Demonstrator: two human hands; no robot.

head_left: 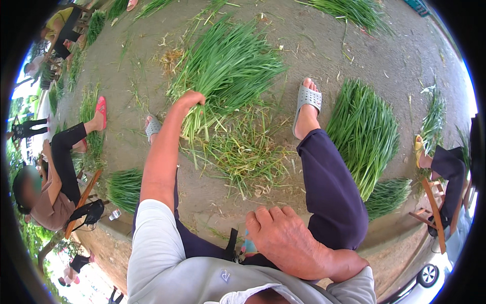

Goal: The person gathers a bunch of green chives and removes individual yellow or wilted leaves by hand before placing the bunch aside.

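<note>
A large pile of long green chives (235, 63) lies on the ground ahead of me. At its near left side, my left hand (193, 98) is closed around the pale stem ends of some of them, arm stretched out. Below the pile, loose yellowish trimmings and stray stalks (248, 152) are scattered between my feet. My right hand (283, 235) is drawn back close to my shirt front, its fingers curled into a fist. Whatever that fist holds, if anything, is hidden. A small light-blue item (248, 246) shows just beside it, too little of it visible to name.
A neat chive bundle (362, 131) lies right of my right sandal (309, 99), with another (387, 198) nearer. One more bundle (125, 190) is at left. Seated people flank me: one in a brown top (53, 210), another with dark trousers (448, 167). More chives (352, 12) lie at far right.
</note>
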